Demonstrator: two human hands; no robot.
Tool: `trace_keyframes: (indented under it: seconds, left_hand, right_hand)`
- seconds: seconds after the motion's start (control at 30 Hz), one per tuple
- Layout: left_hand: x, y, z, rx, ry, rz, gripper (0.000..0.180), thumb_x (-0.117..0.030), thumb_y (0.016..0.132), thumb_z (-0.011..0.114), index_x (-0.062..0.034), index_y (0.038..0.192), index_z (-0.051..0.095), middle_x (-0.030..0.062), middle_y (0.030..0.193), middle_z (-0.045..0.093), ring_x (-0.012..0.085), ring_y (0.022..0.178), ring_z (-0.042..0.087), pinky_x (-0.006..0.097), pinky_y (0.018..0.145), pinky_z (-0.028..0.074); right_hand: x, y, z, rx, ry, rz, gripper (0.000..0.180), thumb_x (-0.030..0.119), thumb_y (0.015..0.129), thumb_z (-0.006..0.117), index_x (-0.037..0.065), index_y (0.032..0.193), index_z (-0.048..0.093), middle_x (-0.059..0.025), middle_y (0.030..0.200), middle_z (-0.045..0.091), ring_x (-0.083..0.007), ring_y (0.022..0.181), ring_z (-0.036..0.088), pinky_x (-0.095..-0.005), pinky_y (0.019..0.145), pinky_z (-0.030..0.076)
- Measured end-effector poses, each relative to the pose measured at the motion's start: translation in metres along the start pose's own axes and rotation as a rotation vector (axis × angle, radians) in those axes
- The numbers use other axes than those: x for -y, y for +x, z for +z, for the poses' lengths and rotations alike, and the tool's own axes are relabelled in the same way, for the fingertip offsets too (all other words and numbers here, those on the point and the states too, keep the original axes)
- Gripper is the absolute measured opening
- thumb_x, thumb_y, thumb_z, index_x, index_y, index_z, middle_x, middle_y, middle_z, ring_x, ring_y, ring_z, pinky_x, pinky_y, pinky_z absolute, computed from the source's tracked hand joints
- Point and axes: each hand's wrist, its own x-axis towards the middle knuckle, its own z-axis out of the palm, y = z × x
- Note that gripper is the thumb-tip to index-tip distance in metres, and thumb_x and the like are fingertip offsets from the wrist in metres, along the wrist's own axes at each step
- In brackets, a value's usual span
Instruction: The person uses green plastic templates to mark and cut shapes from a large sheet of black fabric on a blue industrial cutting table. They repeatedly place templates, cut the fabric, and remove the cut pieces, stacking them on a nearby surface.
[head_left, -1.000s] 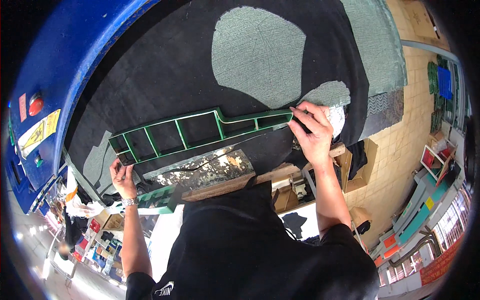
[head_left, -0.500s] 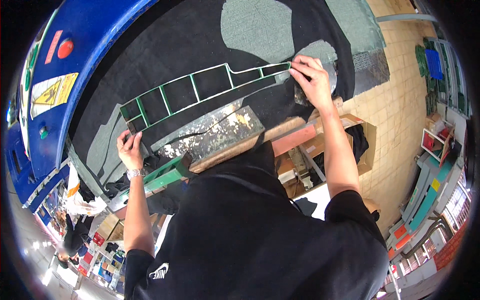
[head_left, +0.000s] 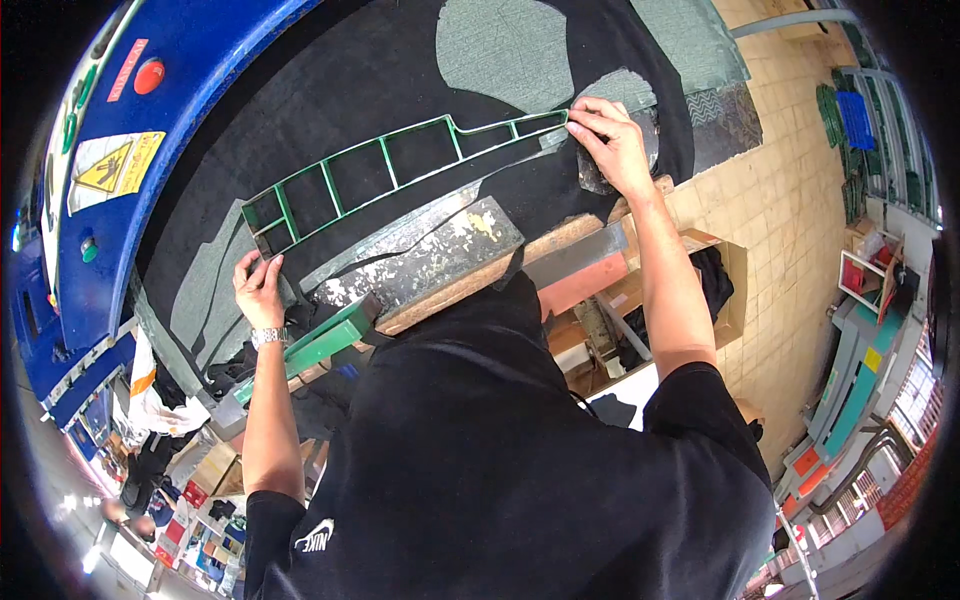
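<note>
A long green metal cutting die (head_left: 362, 178) with several crossbars lies over black sheet material (head_left: 330, 110), wide at its left end and stepped down to a narrow tip at the right. My left hand (head_left: 259, 292), a metal-band watch at its wrist, pinches the die's near left corner. At the opposite end my right hand (head_left: 615, 145) grips the narrow tip between thumb and fingers. Beyond the die, a grey-green board surface (head_left: 503, 52) shows through a large rounded opening in the black material. More of that surface shows beside my left hand.
On the left curves a blue machine (head_left: 200, 90) with a red button (head_left: 149, 76) and a yellow warning label. A paint-worn metal plate (head_left: 430, 250) and a green bar (head_left: 330, 335) lie along the near edge. An open cardboard box (head_left: 735, 290) stands at right. People appear at far lower left.
The whole view has shifted slightly. Both hands keep their hold at the die's two ends, and the die lies in nearly the same place on the black material.
</note>
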Motion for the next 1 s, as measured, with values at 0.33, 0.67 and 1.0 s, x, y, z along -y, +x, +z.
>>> trace_keyframes:
  seconds: [0.33, 0.67, 1.0]
  left_hand:
    - [-0.012, -0.003, -0.005, -0.045, 0.047, 0.101, 0.02, -0.025, 0.08, 0.083, -0.0065, 0.088, 0.081, 0.0059, 0.115, 0.071, 0.027, 0.108, 0.063, 0.038, 0.096, 0.047]
    - [-0.003, -0.009, -0.002, -0.119, -0.053, 0.059, 0.017, -0.025, 0.077, 0.084, -0.0124, 0.088, 0.082, 0.0026, 0.119, 0.07, 0.0273, 0.114, 0.061, 0.04, 0.099, 0.048]
    - [-0.019, -0.03, -0.119, 0.479, -0.22, 0.041, 0.046, -0.03, 0.088, 0.077, -0.0024, 0.123, 0.069, 0.0181, 0.117, 0.069, 0.0362, 0.112, 0.066, 0.042, 0.095, 0.052]
  right_hand:
    - [0.002, 0.003, 0.003, 0.01, -0.084, -0.028, 0.022, 0.014, 0.087, 0.077, 0.004, 0.106, 0.078, -0.0101, 0.114, 0.072, -0.0263, 0.11, 0.065, -0.0363, 0.098, 0.049]
    - [0.012, 0.007, -0.001, 0.057, -0.066, 0.046, 0.018, 0.003, 0.09, 0.073, -0.006, 0.105, 0.071, -0.0115, 0.113, 0.069, -0.0256, 0.107, 0.063, -0.0325, 0.097, 0.047]
    - [0.037, -0.007, -0.023, -0.052, -0.192, 0.156, 0.022, 0.012, 0.099, 0.065, 0.0, 0.117, 0.071, -0.0092, 0.113, 0.07, -0.016, 0.101, 0.065, -0.0273, 0.08, 0.051]
